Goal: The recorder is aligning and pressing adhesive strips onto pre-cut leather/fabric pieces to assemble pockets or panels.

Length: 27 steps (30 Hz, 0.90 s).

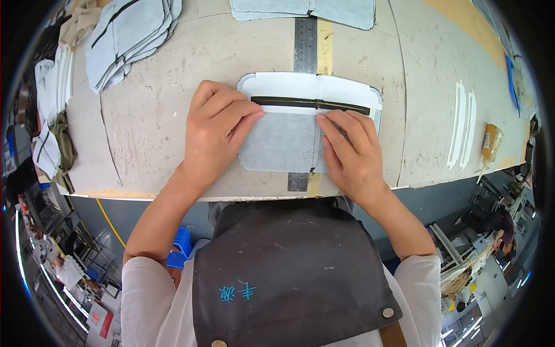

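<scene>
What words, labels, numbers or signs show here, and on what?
Two turquoise characters: on the dark brown-grey apron; not transcribed here.
Scale marks and numbers: on the grey metal ruler; too small to read reliably.
Tiny dark marks: on the light grey-blue, round-cornered flat panel; too small to read.
Any print on the small amber bottle: too blurred to read.

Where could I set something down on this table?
Bare tabletop shows between the right hand and the white strips, and between the left hand and the cloths at the far left. It is crowded in the middle, where both hands touch the grey panel over a ruler, and at the upper left under the stacked panels.
</scene>
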Each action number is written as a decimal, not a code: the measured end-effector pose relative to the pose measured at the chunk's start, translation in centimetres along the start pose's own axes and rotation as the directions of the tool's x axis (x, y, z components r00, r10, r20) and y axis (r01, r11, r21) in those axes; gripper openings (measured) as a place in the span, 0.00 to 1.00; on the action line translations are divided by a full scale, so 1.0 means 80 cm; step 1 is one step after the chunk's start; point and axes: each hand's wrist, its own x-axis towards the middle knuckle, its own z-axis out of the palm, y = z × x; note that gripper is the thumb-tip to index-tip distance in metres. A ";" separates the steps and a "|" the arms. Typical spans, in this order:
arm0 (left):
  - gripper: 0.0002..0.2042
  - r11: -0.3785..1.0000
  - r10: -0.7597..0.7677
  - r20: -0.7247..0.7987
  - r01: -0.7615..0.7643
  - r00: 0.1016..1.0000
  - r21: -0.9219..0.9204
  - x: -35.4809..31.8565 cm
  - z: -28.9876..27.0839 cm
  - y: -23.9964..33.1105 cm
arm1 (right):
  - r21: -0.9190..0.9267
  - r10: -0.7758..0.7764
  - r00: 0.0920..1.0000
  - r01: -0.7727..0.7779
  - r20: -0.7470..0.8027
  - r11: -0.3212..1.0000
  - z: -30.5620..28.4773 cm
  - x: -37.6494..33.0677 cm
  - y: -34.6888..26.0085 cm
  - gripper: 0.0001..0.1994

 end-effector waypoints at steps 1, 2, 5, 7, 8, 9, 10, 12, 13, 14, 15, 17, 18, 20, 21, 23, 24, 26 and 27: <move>0.07 1.000 0.008 0.001 -0.008 1.000 0.006 0.001 0.000 0.001 | -0.011 0.009 1.000 -0.009 0.004 1.000 -0.001 -0.001 0.000 0.23; 0.07 1.000 0.015 0.002 -0.015 1.000 0.013 0.002 0.000 0.001 | -0.017 0.013 1.000 -0.012 0.005 1.000 -0.001 -0.001 -0.001 0.23; 0.07 1.000 0.018 0.003 -0.018 1.000 0.021 0.002 -0.001 0.002 | -0.036 0.005 1.000 -0.005 0.008 0.999 0.001 -0.001 -0.002 0.23; 0.07 0.999 0.021 0.015 -0.022 1.000 0.032 0.004 -0.002 0.004 | -0.073 -0.008 1.000 0.009 0.017 0.997 0.001 -0.001 -0.003 0.23; 0.07 0.999 0.023 0.026 -0.024 0.999 0.047 0.005 -0.003 0.005 | -0.074 -0.007 1.000 0.008 0.016 0.997 0.002 -0.001 -0.003 0.23; 0.07 0.999 0.025 0.026 -0.026 0.999 0.046 0.004 -0.004 0.003 | -0.092 -0.010 1.000 0.012 0.029 0.996 0.002 -0.002 -0.003 0.23; 0.09 0.996 0.048 0.051 -0.051 0.998 0.067 0.003 -0.005 0.001 | -0.111 -0.013 0.999 0.017 0.042 0.994 0.002 -0.003 -0.003 0.23; 0.10 0.993 0.074 0.075 -0.081 0.994 0.087 0.005 -0.004 0.004 | -0.122 -0.009 0.999 0.014 0.037 0.992 0.002 -0.004 -0.003 0.23; 0.14 0.988 0.104 0.093 -0.113 0.990 0.106 0.007 -0.003 0.011 | -0.130 -0.008 0.999 0.013 0.036 0.991 0.003 -0.005 -0.003 0.23; 0.18 0.981 0.133 0.110 -0.147 0.985 0.124 0.008 0.000 0.020 | -0.133 -0.007 0.999 0.012 0.034 0.991 0.003 -0.006 -0.004 0.23; 0.18 0.981 0.137 0.109 -0.150 0.985 0.123 0.008 0.009 0.029 | -0.138 0.003 0.999 0.005 0.052 0.990 0.003 -0.006 -0.004 0.24; 0.25 0.968 0.239 0.266 -0.250 0.934 0.009 0.001 0.023 0.045 | -0.145 0.005 0.998 0.005 0.067 0.989 0.001 -0.009 -0.006 0.25; 0.25 0.968 0.241 0.262 -0.252 0.935 0.012 -0.003 0.022 0.046 | -0.133 0.005 0.997 0.006 0.083 0.991 -0.002 -0.011 -0.006 0.25; 0.26 0.945 0.254 0.313 -0.304 0.915 0.121 -0.010 0.020 0.035 | -0.126 0.019 0.994 -0.006 0.104 0.992 -0.012 -0.017 0.000 0.25; 0.26 0.945 0.257 0.314 -0.305 0.914 0.115 -0.015 0.014 0.028 | -0.130 0.036 0.987 -0.016 0.156 0.991 -0.024 -0.020 0.006 0.24; 0.25 0.938 0.194 0.318 -0.271 0.928 0.217 -0.027 -0.003 0.017 | -0.136 0.093 0.973 -0.064 0.213 0.989 -0.045 -0.033 0.018 0.23; 0.25 0.938 0.201 0.318 -0.275 0.926 0.210 -0.032 -0.010 0.015 | -0.142 0.100 0.972 -0.070 0.212 0.987 -0.051 -0.039 0.024 0.23; 0.24 0.943 0.146 0.320 -0.229 0.936 0.243 -0.039 -0.022 0.014 | -0.151 0.066 0.974 -0.032 0.219 0.988 -0.060 -0.047 0.032 0.23; 0.24 0.943 0.150 0.321 -0.232 0.935 0.237 -0.038 -0.022 0.016 | -0.156 0.071 0.973 -0.037 0.219 0.987 -0.061 -0.047 0.032 0.23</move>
